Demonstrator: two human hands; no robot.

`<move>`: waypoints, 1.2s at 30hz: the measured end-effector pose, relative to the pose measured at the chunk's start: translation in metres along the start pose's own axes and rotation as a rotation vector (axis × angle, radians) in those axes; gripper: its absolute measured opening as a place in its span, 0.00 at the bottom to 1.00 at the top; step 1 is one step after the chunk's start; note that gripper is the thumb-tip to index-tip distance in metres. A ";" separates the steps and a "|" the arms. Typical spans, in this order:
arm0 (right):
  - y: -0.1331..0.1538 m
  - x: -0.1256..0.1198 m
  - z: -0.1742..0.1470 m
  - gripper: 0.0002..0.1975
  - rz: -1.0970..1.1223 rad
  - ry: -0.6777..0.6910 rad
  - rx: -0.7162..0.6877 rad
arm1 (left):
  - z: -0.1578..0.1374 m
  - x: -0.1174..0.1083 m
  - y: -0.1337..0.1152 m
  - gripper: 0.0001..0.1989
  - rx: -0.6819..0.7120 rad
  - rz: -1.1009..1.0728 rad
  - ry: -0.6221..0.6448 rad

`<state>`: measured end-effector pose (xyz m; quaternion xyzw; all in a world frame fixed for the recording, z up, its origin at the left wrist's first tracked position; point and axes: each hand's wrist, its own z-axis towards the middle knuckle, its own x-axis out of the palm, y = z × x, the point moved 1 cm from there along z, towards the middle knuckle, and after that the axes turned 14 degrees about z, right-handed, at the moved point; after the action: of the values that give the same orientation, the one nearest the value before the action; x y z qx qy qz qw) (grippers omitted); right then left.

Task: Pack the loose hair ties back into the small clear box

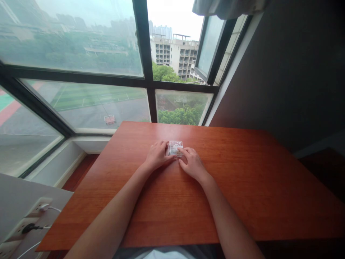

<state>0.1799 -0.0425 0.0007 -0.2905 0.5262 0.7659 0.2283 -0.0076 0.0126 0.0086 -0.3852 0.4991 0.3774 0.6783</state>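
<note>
A small, flat, clear case (172,145) with a white and multicoloured pattern lies on the reddish-brown wooden table (151,216). Its markings are too small to read. My left hand (157,154) grips the case from the left, fingers along that side and the thumb at the near edge. From the right, my right hand (192,162) lays its index finger on top of the case. The thumb of that hand is apart from the index finger, close to the near right corner, and its other fingers rest beside the case.
Dark-framed windows (152,84) rise beyond the table's far edge, and one pane (210,46) at the right is swung outward. At lower left, wall sockets (27,228) hold plugs with cables. A dark wall (283,79) stands at the right.
</note>
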 end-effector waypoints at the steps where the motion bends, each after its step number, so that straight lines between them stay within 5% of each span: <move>1: 0.000 0.000 0.000 0.25 -0.003 0.001 -0.003 | 0.000 0.000 0.000 0.30 -0.001 -0.003 0.002; 36: 0.001 0.002 0.000 0.27 -0.004 0.015 -0.041 | 0.000 0.001 0.000 0.36 0.053 0.006 0.008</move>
<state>0.1776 -0.0431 -0.0003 -0.3021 0.5115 0.7738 0.2199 -0.0067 0.0130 0.0074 -0.3669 0.5128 0.3646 0.6852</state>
